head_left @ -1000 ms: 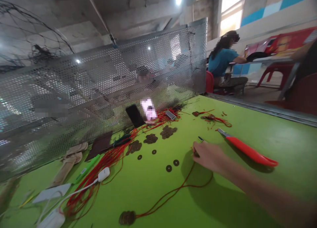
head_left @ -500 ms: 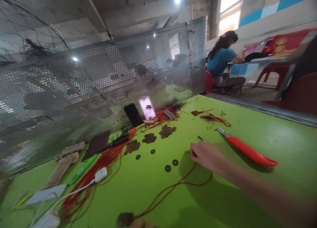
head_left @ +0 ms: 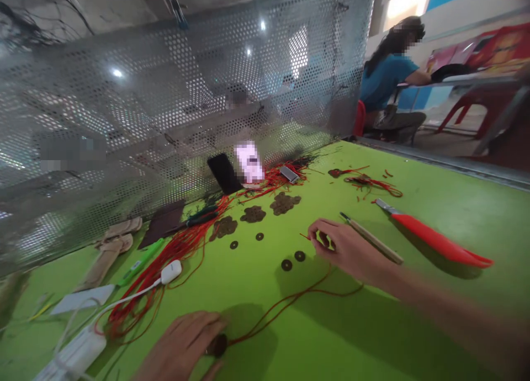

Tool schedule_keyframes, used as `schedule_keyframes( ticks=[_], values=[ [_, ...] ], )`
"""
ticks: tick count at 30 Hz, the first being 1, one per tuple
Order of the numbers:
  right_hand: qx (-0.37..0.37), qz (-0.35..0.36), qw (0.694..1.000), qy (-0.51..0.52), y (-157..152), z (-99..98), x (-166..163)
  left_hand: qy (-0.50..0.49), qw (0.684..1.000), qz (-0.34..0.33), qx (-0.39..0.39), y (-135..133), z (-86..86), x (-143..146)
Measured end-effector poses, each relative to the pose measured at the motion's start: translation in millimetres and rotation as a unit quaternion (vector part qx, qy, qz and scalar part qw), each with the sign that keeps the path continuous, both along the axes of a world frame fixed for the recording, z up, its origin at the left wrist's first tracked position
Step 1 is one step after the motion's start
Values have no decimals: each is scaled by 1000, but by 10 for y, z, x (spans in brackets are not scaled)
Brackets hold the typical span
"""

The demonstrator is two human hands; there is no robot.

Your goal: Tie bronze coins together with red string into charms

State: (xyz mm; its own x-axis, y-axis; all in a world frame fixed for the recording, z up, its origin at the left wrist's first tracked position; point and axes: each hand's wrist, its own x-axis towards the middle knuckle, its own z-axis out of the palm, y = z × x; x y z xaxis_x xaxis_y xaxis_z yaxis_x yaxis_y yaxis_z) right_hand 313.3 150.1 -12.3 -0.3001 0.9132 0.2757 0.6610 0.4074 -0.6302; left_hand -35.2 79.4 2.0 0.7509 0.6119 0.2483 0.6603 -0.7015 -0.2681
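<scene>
My left hand (head_left: 186,339) is at the near edge of the view, fingers and thumb around a dark round bundle of coins (head_left: 217,345), which they partly cover. From that bundle a thin red cord (head_left: 285,302) runs right in two strands over the green table and loops below my right hand (head_left: 339,245). The right fingertips are pinched on the cord, whose short end pokes out to their left. Close to that hand lie loose coins with centre holes (head_left: 286,265). Just beyond its wrist rests a thin wooden-handled tool (head_left: 372,238).
Red-handled scissors or snips (head_left: 441,243) lie at the right. Coin piles (head_left: 285,203), red cords (head_left: 182,259), dark-handled pliers (head_left: 202,216) and a phone (head_left: 224,173) line the back, before a perforated metal screen (head_left: 165,121). A white power strip (head_left: 74,353) is at the left. A person sits beyond.
My left hand has come further into view, over the coin bundle. My right hand has shifted slightly and still pinches the cord; more of the wooden-handled tool shows. The camera has tilted down.
</scene>
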Motion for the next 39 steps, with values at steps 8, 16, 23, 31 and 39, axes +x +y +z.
schedule_keyframes(
  ticks=[8, 16, 23, 31, 39],
  values=[
    [7, 0, 998, 68, -46, 16, -8, 18, 999, 3, -27, -2, -54, -66],
    [15, 6, 994, 108, -72, 35, -4, 9, 999, -1, -42, 7, -54, -39],
    [29, 17, 993, 110, -86, 54, 15, -8, 997, 44, -70, -8, -73, -49],
    [34, 21, 992, 123, -76, 6, 11, -18, 991, 76, -108, -37, -81, -6],
    [27, 29, 990, 132, -37, -51, 24, -53, 975, 128, -175, -57, -109, -2]
  ],
)
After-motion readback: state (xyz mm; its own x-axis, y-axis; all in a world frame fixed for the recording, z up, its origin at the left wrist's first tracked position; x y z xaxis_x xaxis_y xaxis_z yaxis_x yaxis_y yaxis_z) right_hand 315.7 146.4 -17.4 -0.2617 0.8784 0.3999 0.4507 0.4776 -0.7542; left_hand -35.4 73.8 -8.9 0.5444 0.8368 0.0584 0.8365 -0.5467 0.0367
